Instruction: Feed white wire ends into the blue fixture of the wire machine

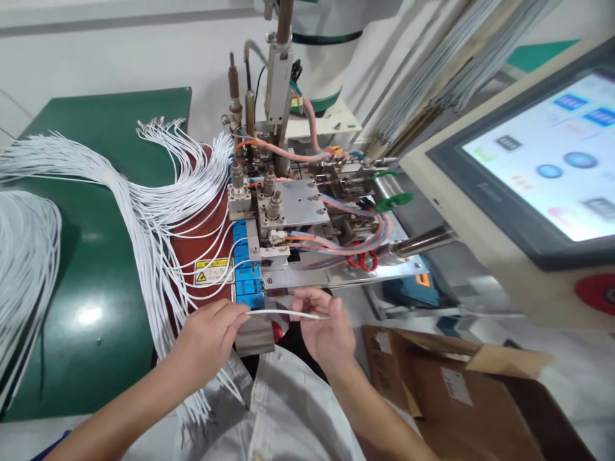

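Observation:
My left hand (216,330) pinches a white wire (276,313) between thumb and fingertips, just in front of the blue clamp blocks (248,278) on the machine's near edge. The wire's free end points right, across my right hand (329,330). That hand is half curled, with the thumb apart from the fingers; no firm grip on the wire shows. Several other white wires run from a large bundle (139,224) to the blue blocks. Part of the bundle passes under my left forearm.
The bench machine (298,205) carries metal cylinders, orange hoses and a green-flanged wire spool (390,192). More wire coils (29,256) lie on the green table (96,346) at left. A touchscreen panel (542,160) juts in at right, above an open cardboard box (446,390).

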{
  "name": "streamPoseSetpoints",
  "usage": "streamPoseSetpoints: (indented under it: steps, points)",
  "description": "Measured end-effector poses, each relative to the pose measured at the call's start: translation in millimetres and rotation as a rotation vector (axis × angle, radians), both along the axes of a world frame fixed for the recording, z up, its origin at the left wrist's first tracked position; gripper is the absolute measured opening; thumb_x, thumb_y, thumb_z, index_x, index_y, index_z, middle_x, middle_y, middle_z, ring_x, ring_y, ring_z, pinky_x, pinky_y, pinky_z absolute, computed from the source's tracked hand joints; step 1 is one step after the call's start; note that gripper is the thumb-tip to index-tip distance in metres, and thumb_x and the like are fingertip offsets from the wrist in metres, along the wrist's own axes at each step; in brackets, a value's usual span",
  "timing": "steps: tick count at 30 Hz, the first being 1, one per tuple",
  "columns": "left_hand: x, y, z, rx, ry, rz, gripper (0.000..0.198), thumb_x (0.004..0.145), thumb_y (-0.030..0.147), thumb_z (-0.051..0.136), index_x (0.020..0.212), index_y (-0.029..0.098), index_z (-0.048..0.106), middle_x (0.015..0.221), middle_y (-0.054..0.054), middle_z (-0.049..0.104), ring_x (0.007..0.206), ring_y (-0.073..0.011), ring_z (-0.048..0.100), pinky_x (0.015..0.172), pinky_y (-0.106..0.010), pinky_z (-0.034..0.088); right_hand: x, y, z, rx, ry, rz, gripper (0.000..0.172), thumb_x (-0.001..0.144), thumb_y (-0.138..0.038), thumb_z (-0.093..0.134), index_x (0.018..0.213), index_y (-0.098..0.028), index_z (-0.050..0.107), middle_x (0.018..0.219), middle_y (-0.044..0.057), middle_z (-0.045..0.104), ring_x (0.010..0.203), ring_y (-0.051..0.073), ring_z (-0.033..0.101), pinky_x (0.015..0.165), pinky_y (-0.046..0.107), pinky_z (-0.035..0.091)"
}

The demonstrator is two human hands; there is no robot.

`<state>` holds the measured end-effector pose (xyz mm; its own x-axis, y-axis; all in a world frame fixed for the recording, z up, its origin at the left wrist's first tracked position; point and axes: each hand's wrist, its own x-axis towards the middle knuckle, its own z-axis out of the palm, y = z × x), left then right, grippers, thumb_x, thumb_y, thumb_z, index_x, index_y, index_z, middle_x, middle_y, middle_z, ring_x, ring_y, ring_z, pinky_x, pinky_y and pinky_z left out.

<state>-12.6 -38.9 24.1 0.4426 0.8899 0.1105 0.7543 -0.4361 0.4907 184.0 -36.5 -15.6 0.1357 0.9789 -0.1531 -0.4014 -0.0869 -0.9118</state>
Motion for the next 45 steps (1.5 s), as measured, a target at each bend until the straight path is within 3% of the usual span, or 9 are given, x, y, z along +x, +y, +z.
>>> streamPoseSetpoints:
  steps: [4,7,11,14,17,24,34,39,45]
  points:
    - [12,1,-6.1,0.022,-0.017,0.049,0.026,0.089,0.021,0.038,0.105,0.018,0.059,0.087,-0.006,0.066,0.076,-0.0165,0.062,0.071,-0.029,0.051,1,1,1.0,0.006,0.038,-0.104,0.039,0.075,-0.054,0.051,0.077,-0.018,0.066,0.067,0.007,0.065,0.054,0.018,0.059,0.056,0.036,0.048]
    - [25,1,-5.3,-0.092,-0.170,0.105,0.032,0.088,0.021,0.042,0.118,0.019,0.052,0.090,-0.005,0.066,0.077,-0.0150,0.062,0.071,-0.027,0.051,-3,3,2.2,0.038,-0.121,0.043,0.021,0.075,-0.038,0.060,0.083,-0.021,0.070,0.076,0.006,0.068,0.060,0.017,0.061,0.061,0.034,0.050]
    - [37,1,-5.1,-0.225,-0.379,0.203,0.038,0.085,0.022,0.048,0.123,0.021,0.049,0.085,-0.002,0.067,0.071,-0.0128,0.062,0.069,-0.025,0.051,-12,4,6.1,0.128,-0.270,0.200,0.019,0.075,-0.034,0.061,0.084,-0.021,0.072,0.080,0.005,0.065,0.071,0.017,0.060,0.063,0.030,0.049]
    - [38,2,-6.6,-0.238,-0.455,0.296,0.032,0.084,0.024,0.050,0.115,0.021,0.056,0.081,-0.002,0.066,0.068,-0.0126,0.061,0.068,-0.025,0.051,-19,3,6.2,0.031,-0.235,0.043,0.020,0.079,-0.035,0.055,0.083,-0.020,0.068,0.072,0.002,0.062,0.061,0.013,0.056,0.056,0.027,0.047]
    - [36,2,-7.4,-0.206,-0.507,0.314,0.019,0.083,0.024,0.052,0.096,0.019,0.065,0.083,-0.004,0.065,0.072,-0.0133,0.061,0.070,-0.025,0.051,-23,0,6.6,0.047,-0.360,-0.033,0.012,0.077,-0.028,0.057,0.075,-0.019,0.065,0.072,0.003,0.061,0.067,0.015,0.057,0.062,0.028,0.048]
    - [39,3,-9.0,-0.239,-0.523,0.288,0.012,0.081,0.020,0.053,0.081,0.018,0.066,0.078,-0.003,0.065,0.073,-0.0134,0.060,0.070,-0.025,0.049,-28,-1,14.1,0.168,-0.539,-0.019,0.007,0.074,-0.019,0.060,0.067,-0.020,0.063,0.069,0.002,0.059,0.064,0.014,0.057,0.059,0.026,0.047]
    - [44,-5,-17.0,-0.443,-0.687,0.469,0.014,0.081,0.028,0.052,0.080,0.015,0.058,0.072,-0.001,0.059,0.063,-0.0115,0.056,0.058,-0.022,0.049,-40,0,13.0,0.121,-0.408,-0.052,0.012,0.075,-0.018,0.058,0.064,-0.019,0.063,0.065,0.001,0.059,0.063,0.014,0.056,0.060,0.027,0.047]
    - [47,-6,-18.0,-0.442,-0.795,0.521,0.014,0.081,0.028,0.052,0.082,0.015,0.058,0.078,-0.003,0.061,0.069,-0.0132,0.058,0.062,-0.025,0.050,-46,0,13.3,0.273,-0.603,-0.134,0.010,0.076,-0.016,0.056,0.068,-0.019,0.061,0.067,0.002,0.059,0.065,0.015,0.056,0.061,0.028,0.046]
    - [47,-3,-10.4,-0.500,-0.854,0.536,0.013,0.080,0.028,0.054,0.078,0.015,0.056,0.058,0.004,0.055,0.052,-0.0088,0.054,0.054,-0.019,0.046,-40,3,8.1,0.228,-0.566,-0.068,0.011,0.077,-0.016,0.056,0.067,-0.018,0.061,0.067,0.001,0.057,0.063,0.013,0.056,0.060,0.026,0.047]
